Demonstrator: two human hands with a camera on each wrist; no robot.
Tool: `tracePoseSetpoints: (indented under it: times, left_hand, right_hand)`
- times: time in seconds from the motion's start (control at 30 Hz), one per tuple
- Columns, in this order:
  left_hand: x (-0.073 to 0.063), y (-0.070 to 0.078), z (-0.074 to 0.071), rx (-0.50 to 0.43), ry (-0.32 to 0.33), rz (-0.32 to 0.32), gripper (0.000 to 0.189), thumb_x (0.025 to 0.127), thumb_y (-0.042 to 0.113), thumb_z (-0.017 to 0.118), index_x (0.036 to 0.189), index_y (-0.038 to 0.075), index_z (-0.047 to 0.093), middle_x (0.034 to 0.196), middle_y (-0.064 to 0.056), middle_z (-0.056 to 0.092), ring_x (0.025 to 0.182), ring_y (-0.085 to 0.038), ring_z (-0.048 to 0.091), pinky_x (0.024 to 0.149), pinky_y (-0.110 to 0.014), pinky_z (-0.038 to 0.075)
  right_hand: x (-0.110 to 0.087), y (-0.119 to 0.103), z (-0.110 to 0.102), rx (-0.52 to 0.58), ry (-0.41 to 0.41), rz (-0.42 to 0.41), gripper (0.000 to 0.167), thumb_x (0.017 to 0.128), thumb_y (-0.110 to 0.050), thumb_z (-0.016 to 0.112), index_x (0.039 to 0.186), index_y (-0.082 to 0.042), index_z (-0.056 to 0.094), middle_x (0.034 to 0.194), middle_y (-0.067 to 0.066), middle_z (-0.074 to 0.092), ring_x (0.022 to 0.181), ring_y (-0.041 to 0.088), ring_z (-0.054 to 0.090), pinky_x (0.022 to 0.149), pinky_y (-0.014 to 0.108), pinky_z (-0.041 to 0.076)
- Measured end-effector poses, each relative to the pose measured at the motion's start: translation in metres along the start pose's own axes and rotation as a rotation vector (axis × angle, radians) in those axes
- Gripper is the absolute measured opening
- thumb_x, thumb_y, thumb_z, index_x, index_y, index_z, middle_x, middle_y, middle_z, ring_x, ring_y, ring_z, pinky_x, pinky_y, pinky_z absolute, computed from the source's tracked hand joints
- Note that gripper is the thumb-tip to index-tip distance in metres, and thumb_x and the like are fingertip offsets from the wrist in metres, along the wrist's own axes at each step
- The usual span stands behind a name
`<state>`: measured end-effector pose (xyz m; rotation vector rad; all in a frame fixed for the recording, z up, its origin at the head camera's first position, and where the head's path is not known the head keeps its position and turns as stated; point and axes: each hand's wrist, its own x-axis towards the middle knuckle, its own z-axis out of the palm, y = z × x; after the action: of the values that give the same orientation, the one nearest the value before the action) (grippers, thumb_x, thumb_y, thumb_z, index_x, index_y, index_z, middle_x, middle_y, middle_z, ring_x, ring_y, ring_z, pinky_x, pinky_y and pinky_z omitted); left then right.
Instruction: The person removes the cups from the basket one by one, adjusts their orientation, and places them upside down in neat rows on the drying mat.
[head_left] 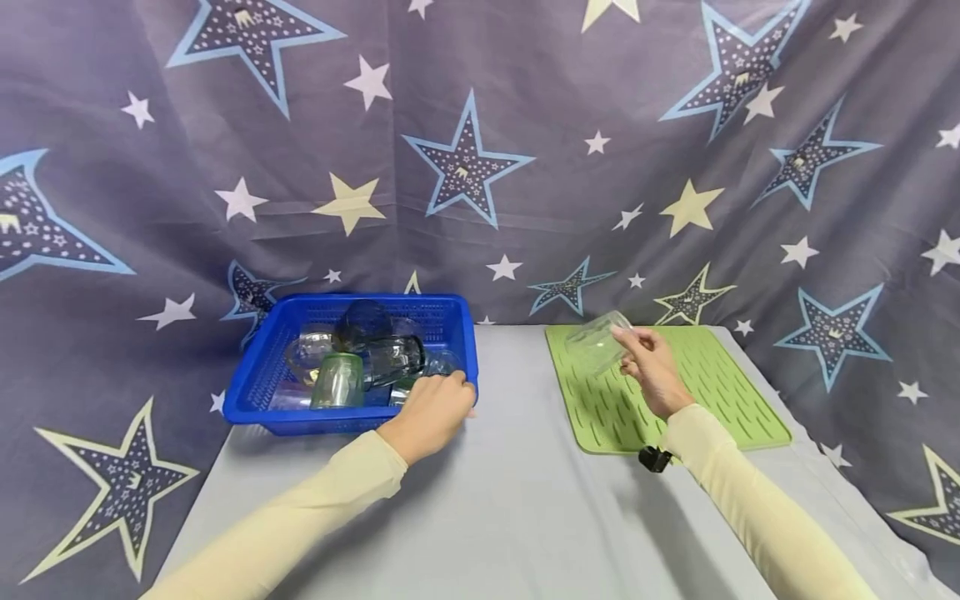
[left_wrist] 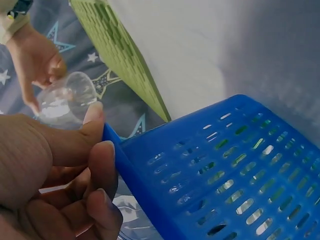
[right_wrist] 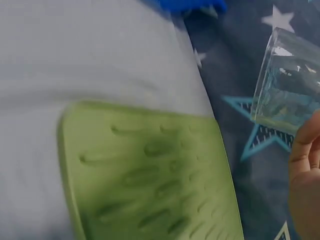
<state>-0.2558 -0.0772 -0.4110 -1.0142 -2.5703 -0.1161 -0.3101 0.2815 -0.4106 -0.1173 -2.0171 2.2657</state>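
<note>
My right hand [head_left: 651, 367] holds a clear drinking glass [head_left: 592, 346] by one end, tilted on its side above the green ridged mat [head_left: 723, 379]. In the right wrist view, the glass [right_wrist: 287, 82] shows at the right edge with fingertips against it. The left hand [head_left: 437, 417] grips the rim of a blue plastic basket [head_left: 322, 419] at its near right corner. Seen from the left wrist, the thumb and fingers pinch the slotted basket's edge [left_wrist: 145, 200]. Inside the basket lie several glasses, among them a green-tinted glass [head_left: 337, 383] and a dark glass [head_left: 393, 358].
A pale cloth [head_left: 517, 500] covers the table, with the basket at the left and the mat at the right. Behind them hangs a grey star-patterned curtain [head_left: 555, 217]. A small black device [head_left: 655, 458] sits under the right wrist.
</note>
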Motion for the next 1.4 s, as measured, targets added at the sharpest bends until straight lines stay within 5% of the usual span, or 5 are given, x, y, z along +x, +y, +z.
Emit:
tracePoseSetpoints:
  times: [0.27, 0.77, 1.07, 1.4]
  left_hand:
    - [0.005, 0.005, 0.000, 0.028, 0.021, 0.045, 0.017, 0.083, 0.014, 0.086, 0.077, 0.010, 0.070, 0.074, -0.006, 0.062, 0.059, -0.023, 0.063, 0.048, -0.039, 0.053]
    - [-0.005, 0.002, 0.001, 0.089, 0.029, 0.028, 0.020, 0.086, 0.024, 0.085, 0.080, 0.009, 0.072, 0.075, -0.005, 0.062, 0.057, -0.020, 0.062, 0.048, -0.036, 0.052]
    - [-0.008, -0.001, 0.000, 0.082, 0.014, 0.021, 0.018, 0.088, 0.024, 0.083, 0.086, 0.009, 0.073, 0.078, -0.004, 0.063, 0.058, -0.019, 0.062, 0.048, -0.034, 0.051]
    - [-0.010, 0.001, 0.001, 0.085, 0.025, 0.006, 0.019, 0.092, 0.027, 0.080, 0.091, 0.009, 0.074, 0.080, -0.004, 0.063, 0.058, -0.019, 0.063, 0.048, -0.033, 0.051]
  right_hand:
    - [0.011, 0.000, -0.037, -0.057, 0.105, -0.013, 0.040, 0.097, -0.028, 0.075, 0.117, -0.016, 0.042, 0.108, 0.002, 0.043, 0.068, 0.006, 0.050, 0.059, 0.018, 0.048]
    - [0.029, -0.005, -0.081, -0.465, 0.266, -0.049, 0.061, 0.092, -0.050, 0.074, 0.131, -0.018, 0.039, 0.130, 0.000, 0.038, 0.087, 0.016, 0.055, 0.064, 0.023, 0.054]
    - [0.034, -0.010, -0.104, -0.611, 0.311, 0.011, 0.094, 0.090, -0.058, 0.071, 0.153, -0.001, 0.030, 0.150, 0.019, 0.035, 0.087, 0.013, 0.055, 0.063, 0.025, 0.054]
    - [0.040, -0.018, -0.134, -0.714, 0.336, 0.013, 0.099, 0.090, -0.060, 0.071, 0.155, 0.002, 0.029, 0.146, 0.021, 0.039, 0.084, 0.010, 0.051, 0.058, 0.027, 0.055]
